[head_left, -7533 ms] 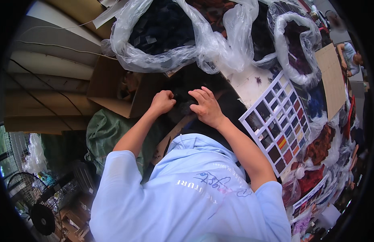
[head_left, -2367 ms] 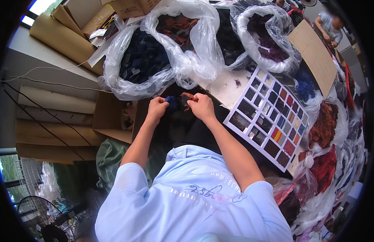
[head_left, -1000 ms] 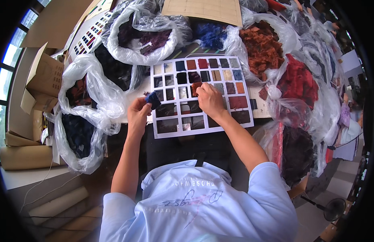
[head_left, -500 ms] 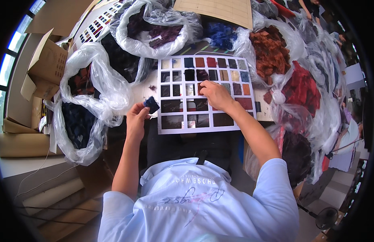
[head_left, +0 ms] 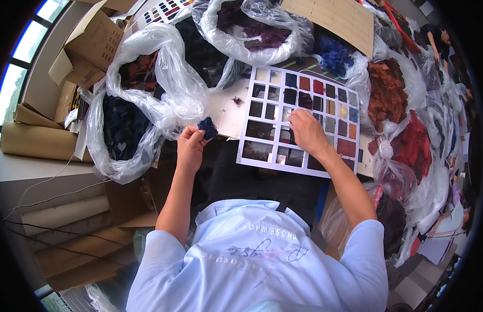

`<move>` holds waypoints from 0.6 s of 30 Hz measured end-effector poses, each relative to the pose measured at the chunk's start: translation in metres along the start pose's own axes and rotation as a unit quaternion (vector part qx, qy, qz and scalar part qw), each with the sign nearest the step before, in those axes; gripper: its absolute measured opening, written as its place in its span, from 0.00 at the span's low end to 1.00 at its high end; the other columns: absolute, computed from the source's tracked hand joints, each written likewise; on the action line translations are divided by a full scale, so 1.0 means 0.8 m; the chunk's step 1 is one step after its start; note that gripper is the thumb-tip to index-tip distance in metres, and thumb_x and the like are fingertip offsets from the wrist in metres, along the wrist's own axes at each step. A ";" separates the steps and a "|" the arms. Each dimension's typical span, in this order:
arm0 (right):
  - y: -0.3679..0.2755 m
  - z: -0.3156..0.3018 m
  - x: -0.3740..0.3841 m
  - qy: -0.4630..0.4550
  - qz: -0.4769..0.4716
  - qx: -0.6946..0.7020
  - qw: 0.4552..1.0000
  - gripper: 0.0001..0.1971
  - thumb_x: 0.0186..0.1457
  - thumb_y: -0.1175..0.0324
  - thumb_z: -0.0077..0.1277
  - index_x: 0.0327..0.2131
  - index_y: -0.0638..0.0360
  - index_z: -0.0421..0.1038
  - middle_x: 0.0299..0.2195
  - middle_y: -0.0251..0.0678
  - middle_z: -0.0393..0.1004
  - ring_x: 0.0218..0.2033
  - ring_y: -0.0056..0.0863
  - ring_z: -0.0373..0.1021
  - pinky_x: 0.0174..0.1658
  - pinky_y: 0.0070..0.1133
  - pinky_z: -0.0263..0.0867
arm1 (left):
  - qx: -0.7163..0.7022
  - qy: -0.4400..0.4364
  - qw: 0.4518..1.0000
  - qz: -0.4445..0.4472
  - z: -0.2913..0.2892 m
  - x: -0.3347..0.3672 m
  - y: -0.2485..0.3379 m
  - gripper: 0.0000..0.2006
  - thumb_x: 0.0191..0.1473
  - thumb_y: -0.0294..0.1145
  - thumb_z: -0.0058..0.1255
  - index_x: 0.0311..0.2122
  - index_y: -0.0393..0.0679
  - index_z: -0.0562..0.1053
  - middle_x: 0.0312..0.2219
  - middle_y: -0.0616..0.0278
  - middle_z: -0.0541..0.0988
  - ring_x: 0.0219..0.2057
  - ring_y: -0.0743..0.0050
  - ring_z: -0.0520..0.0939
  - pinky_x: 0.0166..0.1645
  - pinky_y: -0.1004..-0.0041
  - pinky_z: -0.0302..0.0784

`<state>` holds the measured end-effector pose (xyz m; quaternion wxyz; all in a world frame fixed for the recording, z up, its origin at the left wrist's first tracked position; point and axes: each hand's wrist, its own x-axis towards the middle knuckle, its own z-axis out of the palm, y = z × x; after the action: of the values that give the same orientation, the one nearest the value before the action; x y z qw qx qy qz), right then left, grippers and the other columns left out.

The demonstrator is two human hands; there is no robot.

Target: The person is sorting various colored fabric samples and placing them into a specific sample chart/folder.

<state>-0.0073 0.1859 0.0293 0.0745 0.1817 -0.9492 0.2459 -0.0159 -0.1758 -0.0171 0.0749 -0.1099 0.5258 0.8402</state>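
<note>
My left hand (head_left: 191, 146) pinches a small dark blue tuft of fibre (head_left: 207, 128) between thumb and fingers, just left of a white sample board (head_left: 272, 165). The board is a grid of framed cells, most with coloured fibre swatches: black, red, rust, tan, grey and blue. Some lower cells look see-through or glossy. My right hand (head_left: 309, 134) rests over the middle of the board, fingers bent and close together with their tips at one cell. Whatever those fingertips hold, if anything, is hidden.
Clear plastic bags surround the work surface (head_left: 223, 117): navy fibre (head_left: 121, 127) at left, purple (head_left: 267, 36) at the back, rust (head_left: 387, 91) and red (head_left: 410, 148) at right. Loose blue fibre (head_left: 335, 54) lies near a cardboard sheet (head_left: 337, 21). An open carton (head_left: 93, 41) stands far left.
The view has swung left, so the board and bags appear farther right. My left hand still pinches the blue tuft beside the board; my right hand stays over the board's middle.
</note>
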 end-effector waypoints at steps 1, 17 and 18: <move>-0.032 0.006 0.004 0.032 -0.025 0.026 0.999 0.05 0.52 0.77 0.53 0.34 0.63 0.75 0.37 0.41 0.73 0.41 0.42 0.71 0.43 0.33 0.69 | 0.138 0.025 0.989 0.040 -0.010 -0.004 -0.004 0.03 0.54 0.22 0.55 0.33 0.41 0.73 0.29 0.67 0.78 0.35 0.80 0.79 0.43 0.76 0.76; -0.254 0.221 0.054 -0.236 0.342 0.528 0.741 0.11 0.62 0.64 0.51 0.33 0.63 0.74 0.27 0.33 0.76 0.25 0.20 0.71 0.29 0.20 0.70 | 0.572 0.019 0.722 0.389 -0.066 -0.110 0.001 0.11 0.40 0.14 0.57 0.32 0.38 0.73 0.34 0.56 0.79 0.37 0.54 0.81 0.41 0.64 0.77; -0.255 0.232 0.055 -0.246 0.341 0.524 0.741 0.11 0.62 0.64 0.51 0.33 0.63 0.74 0.27 0.33 0.76 0.25 0.20 0.71 0.29 0.20 0.70 | 0.572 0.028 0.724 0.385 -0.077 -0.112 -0.007 0.11 0.40 0.14 0.57 0.32 0.38 0.73 0.34 0.56 0.79 0.37 0.54 0.81 0.41 0.64 0.77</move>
<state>0.0207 -0.0854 -0.0321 -0.3573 -0.0895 -0.6544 0.6604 0.0783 -0.2294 -0.0243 -0.2210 0.1424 0.9054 0.3335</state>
